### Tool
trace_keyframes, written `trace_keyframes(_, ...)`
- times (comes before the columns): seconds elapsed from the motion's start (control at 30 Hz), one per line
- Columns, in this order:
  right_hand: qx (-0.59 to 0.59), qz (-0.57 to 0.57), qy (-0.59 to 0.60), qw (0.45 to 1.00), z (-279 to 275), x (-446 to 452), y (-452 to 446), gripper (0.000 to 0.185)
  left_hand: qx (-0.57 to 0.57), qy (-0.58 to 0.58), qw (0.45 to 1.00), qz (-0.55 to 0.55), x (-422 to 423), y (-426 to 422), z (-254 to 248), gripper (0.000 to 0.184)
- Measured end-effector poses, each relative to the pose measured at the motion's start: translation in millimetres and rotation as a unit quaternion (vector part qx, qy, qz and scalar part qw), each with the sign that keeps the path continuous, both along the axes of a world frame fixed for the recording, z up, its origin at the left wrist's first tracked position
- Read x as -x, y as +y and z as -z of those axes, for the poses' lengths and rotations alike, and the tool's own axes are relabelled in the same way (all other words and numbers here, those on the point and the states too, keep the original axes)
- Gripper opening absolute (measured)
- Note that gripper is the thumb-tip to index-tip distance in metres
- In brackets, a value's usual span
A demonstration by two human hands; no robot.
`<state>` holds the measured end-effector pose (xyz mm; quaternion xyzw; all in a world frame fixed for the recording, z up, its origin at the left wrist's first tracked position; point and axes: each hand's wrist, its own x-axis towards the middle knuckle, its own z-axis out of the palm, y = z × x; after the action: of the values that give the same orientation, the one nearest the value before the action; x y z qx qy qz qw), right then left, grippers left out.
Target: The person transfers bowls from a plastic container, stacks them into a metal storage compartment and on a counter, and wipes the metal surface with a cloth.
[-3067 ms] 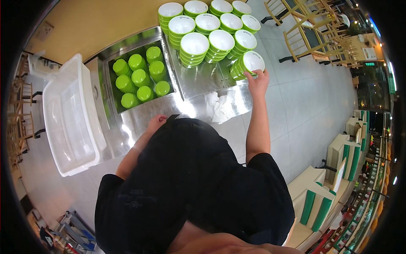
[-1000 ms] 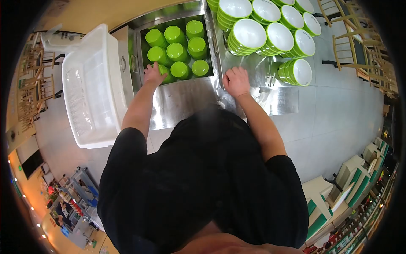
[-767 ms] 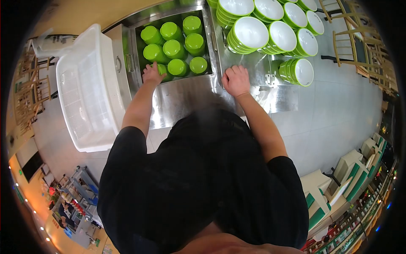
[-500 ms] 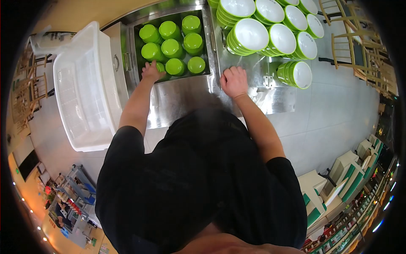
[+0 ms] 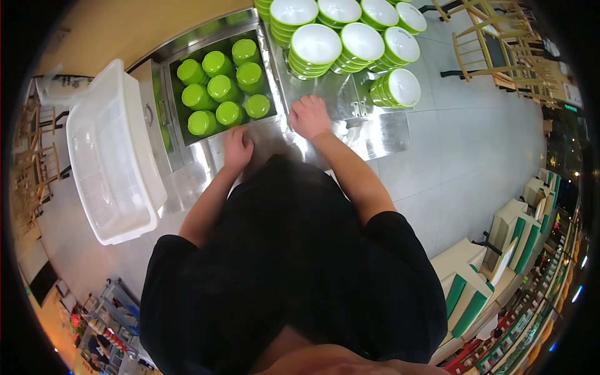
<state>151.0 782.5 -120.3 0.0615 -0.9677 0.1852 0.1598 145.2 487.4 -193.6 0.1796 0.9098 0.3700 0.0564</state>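
My left hand (image 5: 239, 149) rests at the front rim of the metal counter (image 5: 269, 139), just in front of a recessed bin (image 5: 275, 81). It holds nothing, its thumb apart from the fingers. Inside the bin stand several bright green upturned cups or small bowls (image 5: 202, 123) in rows; the depth of their stacks is partly hidden. My right hand (image 5: 309, 117) lies on the steel surface right of the bin, fingers bent a little and slightly spread, nothing in them. Beyond it are several stacks of bowls (image 5: 315, 45), white inside and green outside, one stack (image 5: 403, 87) tilted on its side.
On the left is a long white plastic basket (image 5: 112, 169) with perforated sides. Wooden chairs (image 5: 475, 56) stand at the upper right, and cream and green bench seats (image 5: 472, 300) at the lower right. Grey tiled floor (image 5: 431, 162) lies right of the counter.
My left hand has drawn back from the front-left green cup to the counter's front rim, with nothing in it. My right hand stays on the counter. The view has shifted and turned slightly.
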Motion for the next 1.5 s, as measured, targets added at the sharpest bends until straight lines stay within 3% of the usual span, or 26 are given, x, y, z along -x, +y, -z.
trace_keyframes(0.07, 0.000, -0.003, 0.019, 1.000, -2.5, -2.0, 3.4, 0.011, 0.017, -0.005, 0.999, 0.045, -15.3, 5.2, -0.7, 0.046)
trace_keyframes(0.17, 0.059, -0.027, -0.045, 0.997, -8.4, -6.6, 14.4, 0.015, 0.063, 0.003, 0.990, 0.123, -28.3, 3.6, 2.7, 0.048)
trace_keyframes(0.23, 0.250, -0.013, -0.103, 0.963, -15.4, -14.3, 22.9, 0.023, 0.086, 0.019, 0.984, 0.153, -29.5, -0.4, 0.7, 0.048)
trace_keyframes(0.27, 0.245, -0.014, -0.102, 0.964, -19.5, -21.0, 30.8, 0.023, 0.073, 0.004, 0.987, 0.140, -29.7, -3.2, 0.1, 0.048)
trace_keyframes(0.33, 0.352, 0.097, -0.142, 0.920, -45.1, -43.1, 49.3, 0.029, 0.055, -0.012, 0.990, 0.127, -30.4, -8.7, -7.8, 0.048)
trace_keyframes(0.5, 0.424, 0.228, 0.027, 0.876, -61.7, -84.6, 126.7, 0.024, 0.016, -0.075, 0.994, 0.083, -34.4, -23.8, -12.1, 0.046)
trace_keyframes(0.57, 0.389, 0.276, 0.085, 0.875, -67.7, -94.0, 159.3, 0.030, 0.022, -0.084, 0.993, 0.083, -38.1, -28.6, -7.7, 0.045)
trace_keyframes(0.67, 0.299, 0.362, 0.056, 0.881, -108.3, -97.5, 170.5, 0.037, 0.037, -0.131, 0.988, 0.078, -44.4, -27.4, -10.1, 0.044)
trace_keyframes(0.73, 0.262, 0.361, 0.034, 0.894, -106.3, -96.5, 184.4, 0.040, 0.043, -0.168, 0.982, 0.073, -47.0, -27.0, -3.9, 0.043)
trace_keyframes(0.8, 0.226, 0.352, -0.076, 0.905, -102.2, -93.2, 193.4, 0.035, 0.009, -0.140, 0.985, 0.098, -47.8, -24.4, 0.6, 0.039)
trace_keyframes(1.03, 0.199, 0.329, -0.070, 0.920, -92.6, -83.0, 201.0, 0.027, -0.033, -0.177, 0.977, 0.112, -46.5, -10.1, -15.6, 0.039)
trace_keyframes(1.13, 0.195, 0.324, -0.007, 0.926, -97.2, -86.3, 192.7, 0.022, -0.041, -0.197, 0.975, 0.093, -48.6, -11.7, -19.2, 0.037)
trace_keyframes(1.2, 0.266, 0.332, 0.078, 0.902, -103.8, -93.7, 181.2, 0.017, -0.061, -0.197, 0.973, 0.101, -48.0, -16.8, -17.8, 0.036)
trace_keyframes(1.23, 0.269, 0.328, 0.075, 0.903, -107.4, -96.2, 173.3, 0.017, -0.060, -0.198, 0.974, 0.096, -47.4, -18.3, -23.0, 0.036)
trace_keyframes(1.3, 0.421, 0.272, 0.117, 0.857, -112.2, -102.3, 156.8, 0.014, -0.076, -0.219, 0.967, 0.106, -47.2, -17.9, -33.4, 0.033)
trace_keyframes(1.33, 0.426, 0.269, 0.113, 0.856, -111.2, -104.5, 150.4, 0.014, -0.072, -0.221, 0.968, 0.100, -46.6, -16.5, -35.9, 0.033)
trace_keyframes(1.43, 0.478, 0.187, 0.045, 0.857, -108.4, -106.9, 126.9, 0.013, -0.136, -0.302, 0.941, 0.077, -45.0, -4.9, -52.1, 0.033)
trace_keyframes(1.5, 0.551, 0.127, -0.090, 0.820, -111.7, -102.4, 100.7, 0.011, -0.143, -0.326, 0.927, 0.117, -39.5, 9.1, -92.4, 0.041)
